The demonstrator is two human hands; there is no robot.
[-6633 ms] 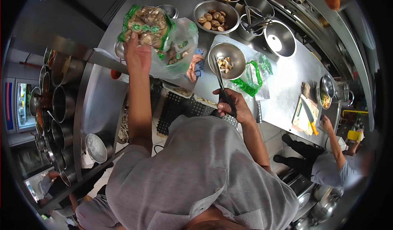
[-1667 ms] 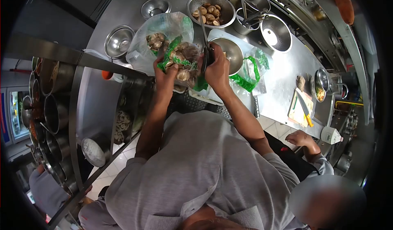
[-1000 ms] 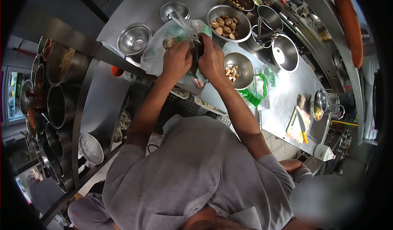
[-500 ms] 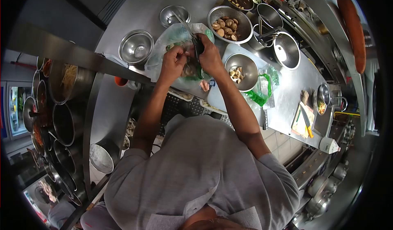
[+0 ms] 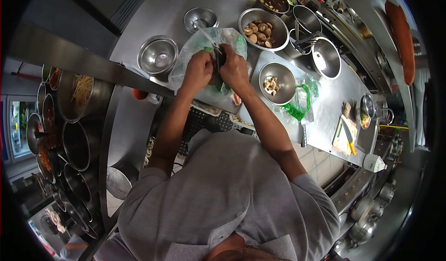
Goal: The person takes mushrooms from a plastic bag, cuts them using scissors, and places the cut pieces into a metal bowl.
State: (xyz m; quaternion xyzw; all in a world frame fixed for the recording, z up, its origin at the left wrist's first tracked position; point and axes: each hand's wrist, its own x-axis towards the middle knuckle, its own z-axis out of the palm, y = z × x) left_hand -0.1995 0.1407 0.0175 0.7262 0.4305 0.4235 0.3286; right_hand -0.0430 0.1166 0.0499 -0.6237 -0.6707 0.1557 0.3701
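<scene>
Both hands are over a crumpled clear plastic bag [image 5: 183, 61] on the steel counter. Between them is a long leek-like stalk [image 5: 207, 34], its pale end pointing away from me and its dark green leaves hanging toward me. My right hand [image 5: 234, 69] is closed round the stalk. My left hand [image 5: 199, 69] is closed beside it, fingertips bent at the dark leaves; what they pinch is hidden. Right of the hands, a steel bowl [image 5: 289, 91] with several pale peeled pieces stands on a white cutting board [image 5: 266, 57].
A perforated bowl of mushrooms [image 5: 274, 17] stands behind. Steel bowls [image 5: 158, 55] sit at left. To the right lie a green-handled plastic bag [image 5: 297, 107], a cleaver [image 5: 304, 133] at the counter edge, and a knife [image 5: 347, 133]. A metal shelf post [image 5: 93, 68] crosses at left.
My hands have come closer together round the stalk, and the left hand has moved right. The stalk's pale end has dropped slightly nearer me. The view has shifted a little.
</scene>
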